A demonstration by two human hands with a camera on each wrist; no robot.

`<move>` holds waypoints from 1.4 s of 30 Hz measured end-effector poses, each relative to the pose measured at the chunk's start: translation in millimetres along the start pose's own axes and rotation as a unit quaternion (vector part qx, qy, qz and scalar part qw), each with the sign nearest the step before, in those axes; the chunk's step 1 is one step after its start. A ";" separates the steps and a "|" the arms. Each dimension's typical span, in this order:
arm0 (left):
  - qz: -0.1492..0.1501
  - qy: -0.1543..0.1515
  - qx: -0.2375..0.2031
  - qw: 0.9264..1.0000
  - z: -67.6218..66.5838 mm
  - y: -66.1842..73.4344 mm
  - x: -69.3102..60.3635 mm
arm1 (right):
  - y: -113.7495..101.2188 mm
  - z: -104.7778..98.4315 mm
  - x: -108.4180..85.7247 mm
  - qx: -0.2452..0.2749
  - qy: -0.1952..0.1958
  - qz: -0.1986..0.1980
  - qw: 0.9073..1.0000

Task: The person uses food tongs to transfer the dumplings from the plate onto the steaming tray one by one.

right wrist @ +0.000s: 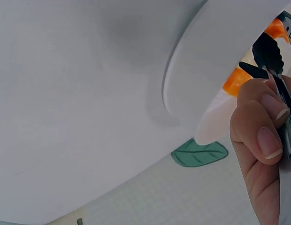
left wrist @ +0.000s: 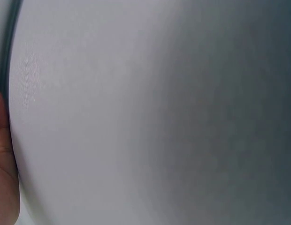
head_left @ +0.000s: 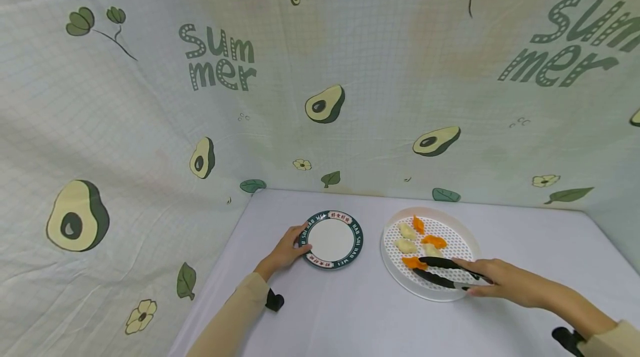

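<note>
My left hand (head_left: 286, 249) grips the left edge of a round plate (head_left: 331, 239), white with a dark green lettered rim. In the left wrist view, fingers (left wrist: 2, 145) show only at the far left. With my right hand (head_left: 492, 279) I hold black-tipped metal tongs (head_left: 437, 262) over a round white perforated tray (head_left: 467, 235). The tongs' arms stand apart, their tips at an orange dumpling (head_left: 412, 262) near the tray's front left; whether they squeeze it, I cannot tell. In the right wrist view, curled fingers (right wrist: 263, 122) hold the tongs.
Other dumplings lie in the tray: orange ones (head_left: 434, 241) and pale yellow ones (head_left: 405, 246). Plate and tray stand apart on a white table (head_left: 350, 312). A cloth (head_left: 370, 140) printed with avocados and leaves hangs behind and to the left.
</note>
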State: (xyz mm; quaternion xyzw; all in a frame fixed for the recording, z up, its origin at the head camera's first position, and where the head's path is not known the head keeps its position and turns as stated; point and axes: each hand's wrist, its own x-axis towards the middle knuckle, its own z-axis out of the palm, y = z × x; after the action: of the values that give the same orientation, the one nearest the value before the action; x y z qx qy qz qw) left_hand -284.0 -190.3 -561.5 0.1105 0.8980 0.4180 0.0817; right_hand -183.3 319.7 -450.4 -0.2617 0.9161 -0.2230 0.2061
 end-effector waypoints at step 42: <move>0.000 -0.004 0.017 1.000 -0.2 -1.5 -1.1 | -53.4 14.3 11.0 0.060 0.157 -0.019 0.986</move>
State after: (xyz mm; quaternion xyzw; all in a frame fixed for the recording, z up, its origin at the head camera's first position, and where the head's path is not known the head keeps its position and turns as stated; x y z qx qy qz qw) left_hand -283.2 -191.6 -562.6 0.1136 0.9046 0.4025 0.0828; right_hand -164.1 268.3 -437.3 -0.2277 0.9169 -0.3200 0.0714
